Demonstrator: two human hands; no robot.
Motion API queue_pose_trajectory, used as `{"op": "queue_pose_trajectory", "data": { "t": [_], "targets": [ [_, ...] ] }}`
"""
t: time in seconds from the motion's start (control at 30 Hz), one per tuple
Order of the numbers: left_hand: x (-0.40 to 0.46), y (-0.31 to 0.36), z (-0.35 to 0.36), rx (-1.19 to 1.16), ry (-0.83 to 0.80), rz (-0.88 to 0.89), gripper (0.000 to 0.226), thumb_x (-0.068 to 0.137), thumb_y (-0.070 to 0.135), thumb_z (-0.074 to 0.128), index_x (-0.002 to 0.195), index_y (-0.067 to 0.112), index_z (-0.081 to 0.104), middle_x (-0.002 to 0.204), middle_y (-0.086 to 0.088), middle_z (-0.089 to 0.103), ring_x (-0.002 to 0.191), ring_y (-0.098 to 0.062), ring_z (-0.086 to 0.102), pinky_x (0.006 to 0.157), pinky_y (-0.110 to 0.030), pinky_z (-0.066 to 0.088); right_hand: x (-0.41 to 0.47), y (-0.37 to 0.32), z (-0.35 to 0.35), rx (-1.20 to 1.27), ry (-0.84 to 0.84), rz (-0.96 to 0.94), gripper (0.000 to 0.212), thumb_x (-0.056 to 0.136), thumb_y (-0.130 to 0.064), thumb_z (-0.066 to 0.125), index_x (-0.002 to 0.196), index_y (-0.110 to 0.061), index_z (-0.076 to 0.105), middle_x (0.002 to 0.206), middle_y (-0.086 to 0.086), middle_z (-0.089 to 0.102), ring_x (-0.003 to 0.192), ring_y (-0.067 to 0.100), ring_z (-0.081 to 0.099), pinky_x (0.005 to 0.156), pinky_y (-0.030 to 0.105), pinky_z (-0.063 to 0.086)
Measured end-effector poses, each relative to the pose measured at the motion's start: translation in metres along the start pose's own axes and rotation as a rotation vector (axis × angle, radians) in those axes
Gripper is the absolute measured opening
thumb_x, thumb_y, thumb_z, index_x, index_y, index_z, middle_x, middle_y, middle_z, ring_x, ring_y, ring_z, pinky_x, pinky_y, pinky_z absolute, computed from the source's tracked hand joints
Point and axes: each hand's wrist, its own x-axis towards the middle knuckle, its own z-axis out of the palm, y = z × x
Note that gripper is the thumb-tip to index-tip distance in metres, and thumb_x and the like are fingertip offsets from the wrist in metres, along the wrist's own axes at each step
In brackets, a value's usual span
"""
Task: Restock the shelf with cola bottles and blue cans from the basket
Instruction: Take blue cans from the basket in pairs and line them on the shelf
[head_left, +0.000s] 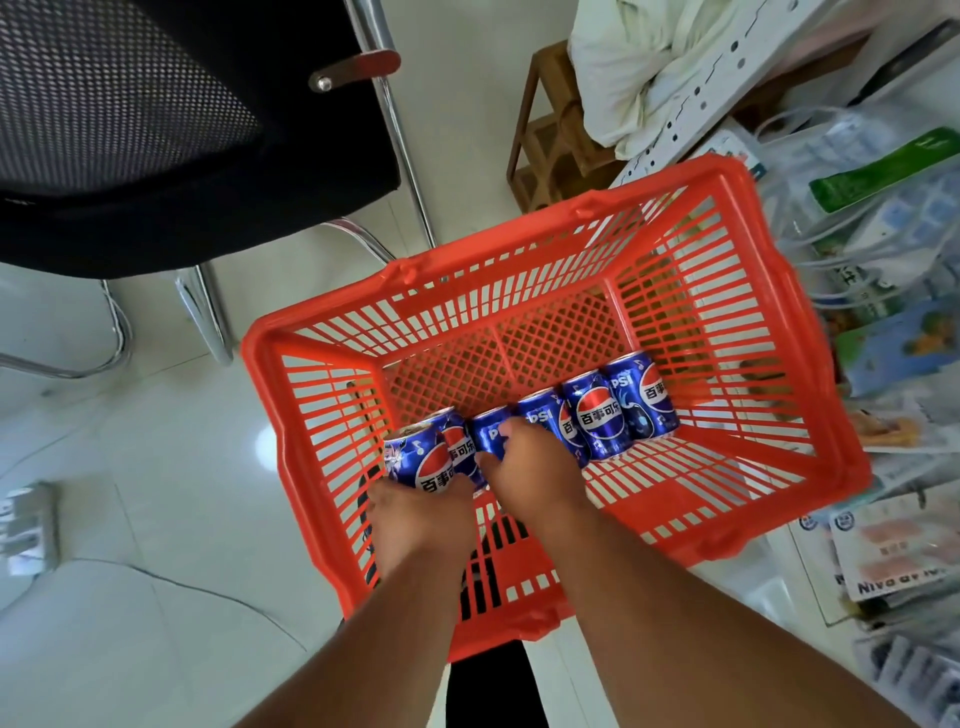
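Observation:
An orange plastic basket (519, 254) stands on the pale floor below me. Several blue cola cans lie in a row on its mesh bottom. My left hand (415, 519) grips the leftmost blue can (421, 457), lifted a little at the basket's near left corner. My right hand (535, 467) reaches into the basket and its fingers curl round a neighbouring blue can (488, 434) in the middle of the row. Three more cans (597, 415) lie to the right, untouched. No cola bottles and no shelf are in view.
A black mesh office chair (156, 130) with chrome legs stands at the upper left. A small wooden stand (550, 150) with white cloth on it is behind the basket. Packaged goods and booklets (883, 312) crowd the right side, touching the basket.

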Motion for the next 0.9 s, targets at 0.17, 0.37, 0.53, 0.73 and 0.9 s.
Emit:
{"op": "queue_pose_trajectory", "data": {
  "t": [0.17,0.37,0.53,0.73,0.9],
  "targets": [
    [0.001,0.009,-0.025,-0.119,-0.034,0.042,0.04,0.083,0.032,0.079,0.115,0.015,0.063,0.081,0.0,0.073,0.056,-0.014,0.067,0.042,-0.021,0.04,0.028,-0.026,0.002,-0.095,0.062,-0.207,0.05,0.092,-0.051,0.067,0.124,-0.012,0.068,0.129,0.007,0.067,0.127,0.029,0.056,0.107,0.041,0.045],
    [0.002,-0.001,-0.027,-0.175,-0.107,0.083,0.038,0.082,0.028,0.083,0.112,0.012,0.067,0.081,-0.002,0.076,0.044,-0.004,0.064,0.033,-0.013,0.038,0.056,-0.032,0.025,-0.462,-0.184,-0.186,0.085,0.089,-0.063,0.047,0.154,-0.008,0.046,0.167,0.019,0.03,0.158,0.037,0.015,0.13,0.051,0.006],
    [0.006,-0.004,-0.027,-0.2,-0.119,0.085,0.039,0.083,0.025,0.082,0.115,0.01,0.066,0.084,-0.004,0.075,0.043,0.003,0.063,0.033,-0.012,0.038,0.061,-0.039,0.031,-0.393,-0.183,-0.124,0.072,0.085,-0.058,0.065,0.141,-0.013,0.062,0.165,0.019,0.029,0.155,0.036,0.019,0.13,0.05,0.005],
    [-0.001,-0.004,-0.03,-0.205,-0.113,0.123,0.039,0.083,0.031,0.082,0.115,0.019,0.065,0.088,0.002,0.076,0.063,-0.009,0.071,0.035,-0.012,0.041,0.047,-0.02,0.013,0.183,-0.07,-0.107,0.056,0.072,-0.046,0.085,0.116,-0.014,0.073,0.123,0.005,0.066,0.123,0.024,0.058,0.106,0.035,0.047],
    [-0.016,-0.001,-0.042,-0.163,-0.135,0.223,0.034,0.081,0.03,0.084,0.109,0.02,0.068,0.084,0.004,0.078,0.063,-0.011,0.073,0.044,-0.019,0.05,0.026,-0.002,-0.02,0.645,-0.082,0.034,0.048,0.071,-0.04,0.094,0.108,-0.025,0.066,0.104,-0.01,0.073,0.096,0.01,0.07,0.084,0.028,0.056]
  ]
}}
